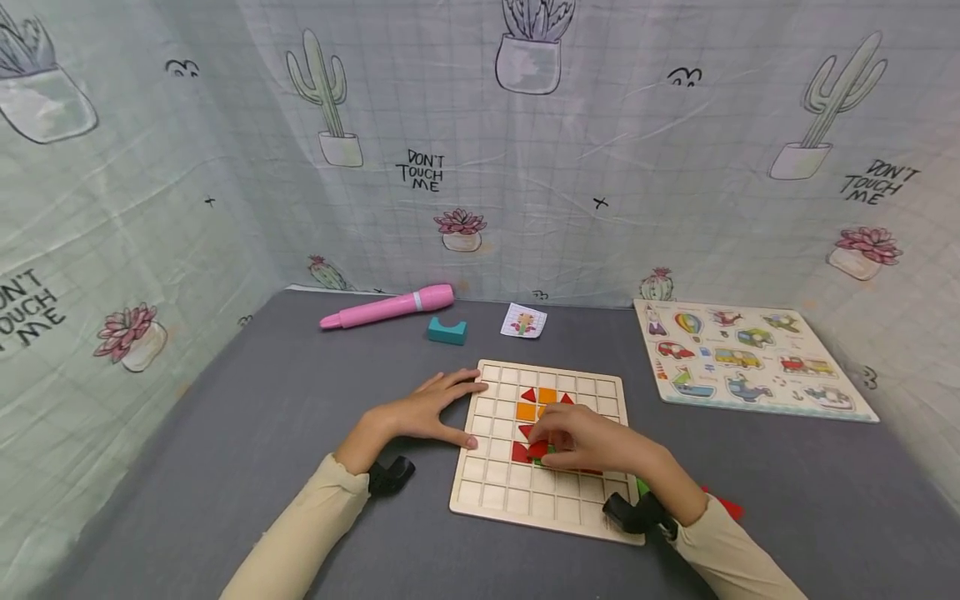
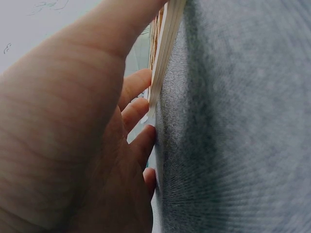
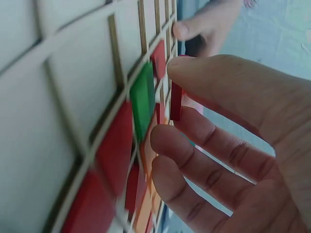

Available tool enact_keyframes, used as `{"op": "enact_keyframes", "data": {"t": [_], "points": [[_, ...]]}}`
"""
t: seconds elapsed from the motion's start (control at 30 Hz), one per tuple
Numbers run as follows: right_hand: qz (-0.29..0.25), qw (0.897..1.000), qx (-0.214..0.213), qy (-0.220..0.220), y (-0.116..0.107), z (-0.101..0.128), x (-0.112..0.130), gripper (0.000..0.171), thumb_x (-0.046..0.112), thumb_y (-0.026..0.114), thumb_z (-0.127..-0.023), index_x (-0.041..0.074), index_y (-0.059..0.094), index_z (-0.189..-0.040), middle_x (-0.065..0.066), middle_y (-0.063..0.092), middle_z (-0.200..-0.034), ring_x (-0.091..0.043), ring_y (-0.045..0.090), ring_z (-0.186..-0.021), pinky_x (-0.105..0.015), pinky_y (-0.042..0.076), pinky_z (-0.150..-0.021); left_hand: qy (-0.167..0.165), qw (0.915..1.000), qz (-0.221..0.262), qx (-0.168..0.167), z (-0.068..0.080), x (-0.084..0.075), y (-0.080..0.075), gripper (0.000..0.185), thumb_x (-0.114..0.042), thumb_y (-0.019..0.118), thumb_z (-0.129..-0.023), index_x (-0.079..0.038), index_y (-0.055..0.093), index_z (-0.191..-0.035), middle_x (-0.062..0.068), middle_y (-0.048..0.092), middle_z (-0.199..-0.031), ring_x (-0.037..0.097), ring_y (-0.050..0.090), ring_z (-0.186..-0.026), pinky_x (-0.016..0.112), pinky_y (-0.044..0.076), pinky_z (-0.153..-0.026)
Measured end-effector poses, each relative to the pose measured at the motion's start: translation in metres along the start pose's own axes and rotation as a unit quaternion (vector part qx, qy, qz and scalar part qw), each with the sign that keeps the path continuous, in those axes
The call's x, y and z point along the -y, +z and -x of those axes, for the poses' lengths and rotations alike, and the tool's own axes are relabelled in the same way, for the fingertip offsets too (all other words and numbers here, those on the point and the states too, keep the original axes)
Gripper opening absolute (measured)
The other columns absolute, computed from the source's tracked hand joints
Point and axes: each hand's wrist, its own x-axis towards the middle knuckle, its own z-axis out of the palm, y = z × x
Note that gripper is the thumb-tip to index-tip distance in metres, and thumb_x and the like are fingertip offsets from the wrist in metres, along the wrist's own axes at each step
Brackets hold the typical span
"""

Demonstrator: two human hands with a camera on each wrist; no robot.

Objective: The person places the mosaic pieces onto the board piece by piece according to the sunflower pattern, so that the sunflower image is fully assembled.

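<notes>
A wooden grid board (image 1: 517, 502) lies on the grey table. My left hand (image 1: 427, 414) rests at its left side, fingers spread and thumb on the edge; the left wrist view shows those fingers beside the board's rim (image 2: 163, 58). Over the board's middle, my right hand (image 1: 592, 437) pinches a red tile (image 3: 176, 99) between thumb and index finger, just off the grid. Set in the cells around it are an orange tile (image 1: 526, 412), a red triangle (image 1: 528, 394), a green tile (image 3: 142, 99) and several more red tiles. The right hand hides part of the pattern.
Behind the board lie a pink pen-shaped thing (image 1: 390, 309), a teal block with a curved notch (image 1: 447, 332) and a small paper picture (image 1: 522, 321). A picture puzzle board (image 1: 712, 395) is at the right. Loose red pieces (image 1: 731, 507) show by the right sleeve. A printed curtain closes the back.
</notes>
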Motion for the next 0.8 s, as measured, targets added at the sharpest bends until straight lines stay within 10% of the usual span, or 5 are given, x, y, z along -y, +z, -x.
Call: {"op": "enact_keyframes", "data": {"t": [0.8], "points": [[0.058,0.998,0.010,-0.001,0.015,-0.046,0.015,0.011,0.012,0.075,-0.085,0.007,0.073,-0.095,0.000,0.062,-0.089,-0.010,0.053,-0.072,-0.017,0.046,-0.065,0.009,1.0000,-0.005,0.000,0.000,0.000,-0.001,0.084,-0.043,0.076,-0.083,-0.015,0.036,-0.152,0.007,0.020,-0.161,0.027,0.015,-0.149,0.051,0.002,-0.121]]}}
